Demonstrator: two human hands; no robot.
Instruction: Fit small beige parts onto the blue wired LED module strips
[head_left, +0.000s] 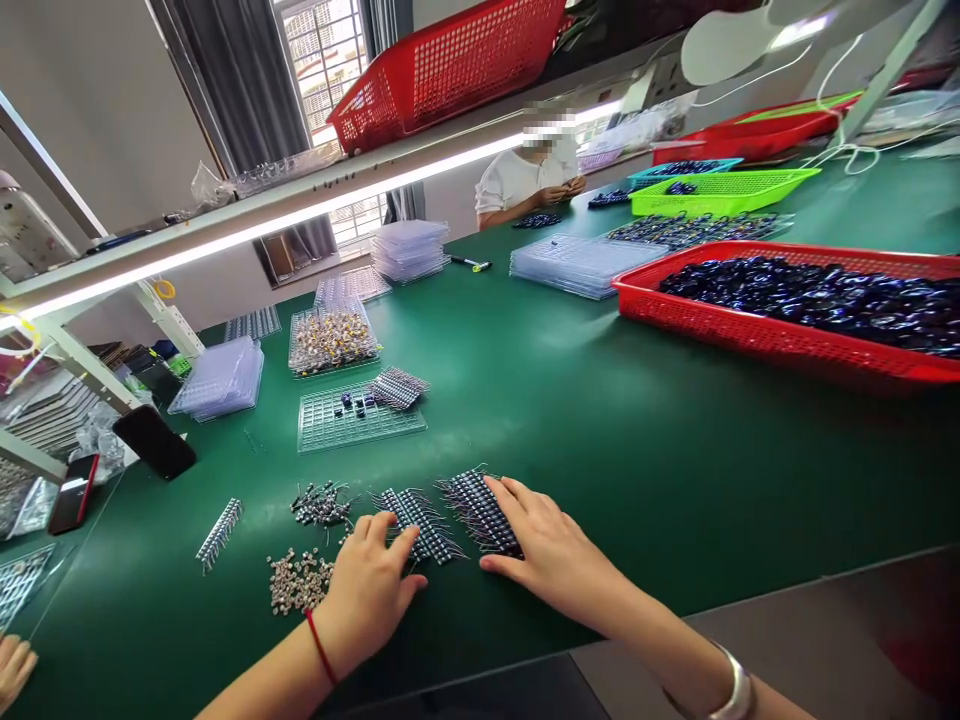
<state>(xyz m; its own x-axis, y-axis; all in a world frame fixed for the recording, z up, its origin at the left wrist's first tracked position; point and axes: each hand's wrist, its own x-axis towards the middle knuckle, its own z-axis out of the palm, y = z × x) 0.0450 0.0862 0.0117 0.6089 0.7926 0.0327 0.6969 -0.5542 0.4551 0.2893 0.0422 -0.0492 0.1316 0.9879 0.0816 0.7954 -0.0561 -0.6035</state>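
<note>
Two blocks of dark beads lined up in rows, with thin wire ends sticking out along the edges, lie side by side on the green table. My left hand point(369, 580), with a red cord at the wrist, has its fingers apart at the left bead block point(421, 522). My right hand point(553, 548), wearing a silver bangle, rests along the right side of the other bead block point(480, 510), thumb and fingers spread. Beside my left hand lie a pile of loose dark wired beads point(322, 504) and a pile of small pale beads point(292, 582). A short beaded strip point(220, 530) sits farther left.
A clear grid tray point(322, 425) holds dark pieces and another bead block point(400, 388). Behind it stands a tray of gold and white beads point(334, 338). A red basket point(697, 325) of shiny dark pieces is at right. Another person's hand point(13, 668) shows at far left.
</note>
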